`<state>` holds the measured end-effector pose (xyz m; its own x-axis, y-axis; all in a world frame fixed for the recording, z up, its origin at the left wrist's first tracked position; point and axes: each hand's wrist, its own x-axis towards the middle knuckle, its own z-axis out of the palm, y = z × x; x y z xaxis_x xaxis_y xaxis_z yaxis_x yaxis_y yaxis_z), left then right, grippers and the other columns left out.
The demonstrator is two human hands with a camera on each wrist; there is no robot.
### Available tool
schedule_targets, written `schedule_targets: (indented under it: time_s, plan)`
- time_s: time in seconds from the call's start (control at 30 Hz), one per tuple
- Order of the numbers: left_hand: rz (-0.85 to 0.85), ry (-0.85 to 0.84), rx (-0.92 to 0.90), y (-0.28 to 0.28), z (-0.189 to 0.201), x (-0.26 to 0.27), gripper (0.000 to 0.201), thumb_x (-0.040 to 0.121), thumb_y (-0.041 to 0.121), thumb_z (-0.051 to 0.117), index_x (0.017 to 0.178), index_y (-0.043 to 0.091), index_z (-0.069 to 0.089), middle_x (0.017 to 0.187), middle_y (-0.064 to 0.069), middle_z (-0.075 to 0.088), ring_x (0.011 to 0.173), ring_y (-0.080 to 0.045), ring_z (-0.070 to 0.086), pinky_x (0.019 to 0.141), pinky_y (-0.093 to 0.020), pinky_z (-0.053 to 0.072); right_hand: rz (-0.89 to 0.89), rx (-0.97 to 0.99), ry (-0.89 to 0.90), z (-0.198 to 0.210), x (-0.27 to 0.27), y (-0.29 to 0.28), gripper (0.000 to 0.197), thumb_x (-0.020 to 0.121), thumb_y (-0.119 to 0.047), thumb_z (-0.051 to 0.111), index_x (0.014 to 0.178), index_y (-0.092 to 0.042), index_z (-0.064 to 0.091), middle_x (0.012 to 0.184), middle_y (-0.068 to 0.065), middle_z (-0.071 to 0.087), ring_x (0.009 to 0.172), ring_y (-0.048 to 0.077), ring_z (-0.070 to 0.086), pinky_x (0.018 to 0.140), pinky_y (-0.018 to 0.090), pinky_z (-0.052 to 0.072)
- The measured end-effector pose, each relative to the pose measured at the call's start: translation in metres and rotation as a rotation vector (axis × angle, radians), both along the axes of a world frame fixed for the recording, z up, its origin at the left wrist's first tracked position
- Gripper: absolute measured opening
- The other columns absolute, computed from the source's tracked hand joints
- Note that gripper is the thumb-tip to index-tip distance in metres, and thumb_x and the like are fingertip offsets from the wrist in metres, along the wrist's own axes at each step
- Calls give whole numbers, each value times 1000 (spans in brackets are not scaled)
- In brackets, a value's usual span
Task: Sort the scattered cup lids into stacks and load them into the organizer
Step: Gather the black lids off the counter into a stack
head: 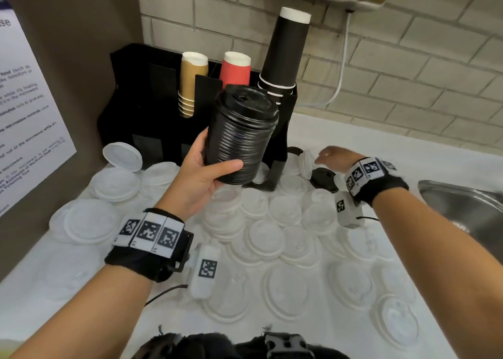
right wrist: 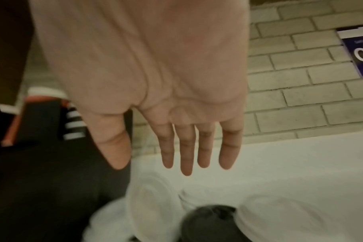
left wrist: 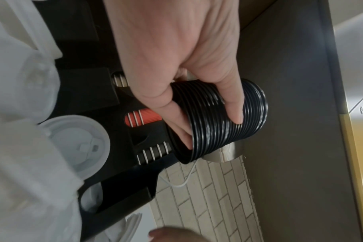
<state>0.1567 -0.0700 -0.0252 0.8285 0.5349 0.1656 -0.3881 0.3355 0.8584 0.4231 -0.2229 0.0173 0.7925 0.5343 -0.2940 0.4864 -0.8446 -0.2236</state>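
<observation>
My left hand (head: 206, 168) grips a tall stack of black lids (head: 241, 135) from below, tilted, in the air in front of the black organizer (head: 130, 91). The left wrist view shows thumb and fingers curled round the black stack (left wrist: 224, 119). My right hand (head: 333, 155) hovers flat with straight fingers (right wrist: 186, 147) holding nothing, just right of the organizer, above a single black lid (head: 324, 177) (right wrist: 209, 219) lying on the counter. Several white lids (head: 265, 238) lie scattered over the white counter.
The organizer holds tan cups (head: 192, 80), red cups (head: 235, 68) and a tall stack of black cups (head: 285, 50). A steel sink (head: 468, 208) sits at the right. A brick wall with a white cable (head: 341, 67) is behind. A brown panel with a notice (head: 30, 108) stands left.
</observation>
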Motion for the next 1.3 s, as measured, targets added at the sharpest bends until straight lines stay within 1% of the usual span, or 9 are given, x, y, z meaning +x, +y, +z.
schedule_targets:
  time_s: [0.2,0.53,0.7,0.8,0.87,0.93,1.07,1.23,1.3]
  plan:
    - [38,5,51,17,9,8,80,72,0,71,143,16,39,118,1,69,113,-19,65,81,-27,56,-62,-250,-39,-45,37,9,72,89,-46,58,147,-12,30,147,13,40,131,32,41,101,37,35]
    - [75,19,50,26,5,10,73,72,1,73,138,18,45,117,1,69,112,-19,66,80,-27,56,16,-301,-48,-77,78,9,72,86,-49,51,149,-29,23,149,11,38,128,34,44,106,40,37]
    - [78,25,45,25,1,11,72,73,1,72,137,19,45,117,1,69,113,-20,65,81,-27,55,-219,65,50,-53,81,11,61,88,-52,48,140,-22,32,118,14,52,84,26,53,68,34,40]
    - [66,25,34,20,-2,12,74,73,1,72,140,17,43,118,1,69,113,-20,65,81,-28,55,-268,318,64,-36,74,12,56,91,-52,43,132,-15,36,123,17,53,109,35,53,93,42,39]
    - [53,27,20,15,-4,14,78,73,1,73,142,16,40,120,0,69,115,-21,64,82,-28,55,-224,442,63,-18,59,10,52,91,-57,39,123,-15,39,105,8,56,108,33,54,100,44,35]
    - [39,28,5,10,-6,15,80,72,1,74,143,15,40,121,-2,68,115,-21,64,82,-29,55,-161,593,76,2,35,10,50,89,-61,37,117,-20,46,86,-2,55,95,27,56,93,40,38]
    - [22,31,-26,0,-6,16,83,67,4,77,142,16,42,122,-4,67,115,-22,64,82,-28,56,66,1008,162,39,-32,11,27,81,-60,45,99,-41,52,88,-14,60,76,-1,56,72,24,43]
    - [18,35,-47,-7,-4,15,86,66,3,77,143,15,40,126,-8,64,115,-22,64,83,-29,56,422,1201,220,59,-79,14,43,76,-43,67,115,-31,52,109,11,61,95,20,58,84,42,49]
    - [21,38,-50,-9,-3,13,85,67,0,73,144,16,40,130,-10,62,115,-23,64,82,-29,56,491,1172,194,62,-88,16,45,75,-40,71,115,-32,52,114,4,60,97,15,58,84,39,50]
